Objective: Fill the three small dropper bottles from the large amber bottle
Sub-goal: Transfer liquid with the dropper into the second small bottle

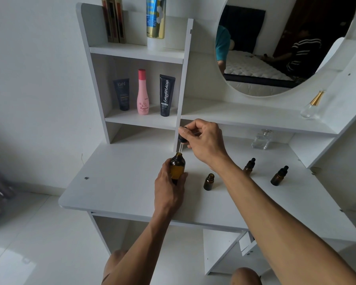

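While the left hand (169,186) grips the large amber bottle (177,166) upright on the worktop (115,182), the right hand (203,140) pinches a dropper (181,140), tip at the bottle mouth. One small bottle (208,182) stands open just right of it; two capped ones (249,166) (279,175) sit further right.

Three containers on the lower shelf (141,120) carry readable names. The dark tube on the left (122,94) says "Kahf" in pale letters. The pink bottle in the middle (142,93) reads "Tamara" near its base. The black tube on the right (166,95) has "Glad2Glow" running vertically. Their smaller print is too fine to read.
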A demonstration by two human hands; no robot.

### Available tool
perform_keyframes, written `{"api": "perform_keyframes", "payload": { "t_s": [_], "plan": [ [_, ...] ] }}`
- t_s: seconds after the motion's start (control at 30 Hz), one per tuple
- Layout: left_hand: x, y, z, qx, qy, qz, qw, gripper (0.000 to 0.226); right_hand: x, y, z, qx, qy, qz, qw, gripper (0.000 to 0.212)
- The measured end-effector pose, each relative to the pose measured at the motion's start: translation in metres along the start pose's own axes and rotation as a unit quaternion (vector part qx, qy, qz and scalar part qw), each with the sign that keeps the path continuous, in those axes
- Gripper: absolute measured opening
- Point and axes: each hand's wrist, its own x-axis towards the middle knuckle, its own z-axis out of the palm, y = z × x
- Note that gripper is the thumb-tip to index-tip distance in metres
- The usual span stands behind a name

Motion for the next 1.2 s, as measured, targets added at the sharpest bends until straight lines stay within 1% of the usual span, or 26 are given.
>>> {"api": "perform_keyframes", "payload": {
  "t_s": [0.23, 0.37, 0.63, 0.9, 1.03, 1.2],
  "plan": [
    [0.001, 0.000, 0.000, -0.002, 0.002, 0.002, 1.000, 0.050, 0.000, -0.002, -0.001, 0.009, 0.000, 0.006, 1.000, 0.018],
    [0.000, 0.000, -0.001, -0.001, 0.000, 0.002, 1.000, 0.048, 0.003, -0.006, -0.007, 0.061, 0.023, 0.032, 0.997, 0.017],
    [0.001, 0.000, -0.001, 0.006, -0.003, -0.004, 1.000, 0.049, 0.007, -0.012, -0.021, 0.137, 0.062, 0.053, 0.987, 0.015],
    [0.001, -0.002, -0.001, 0.003, -0.004, -0.003, 1.000, 0.049, 0.009, -0.012, -0.030, 0.167, 0.092, 0.067, 0.979, 0.016],
    [0.002, -0.001, -0.002, 0.008, -0.004, -0.001, 1.000, 0.049, 0.008, -0.006, -0.044, 0.183, 0.105, 0.079, 0.974, 0.015],
    [0.001, 0.001, -0.003, 0.010, -0.004, 0.004, 1.000, 0.050, 0.000, 0.011, -0.075, 0.188, 0.143, 0.100, 0.967, 0.013]
  ]
}}
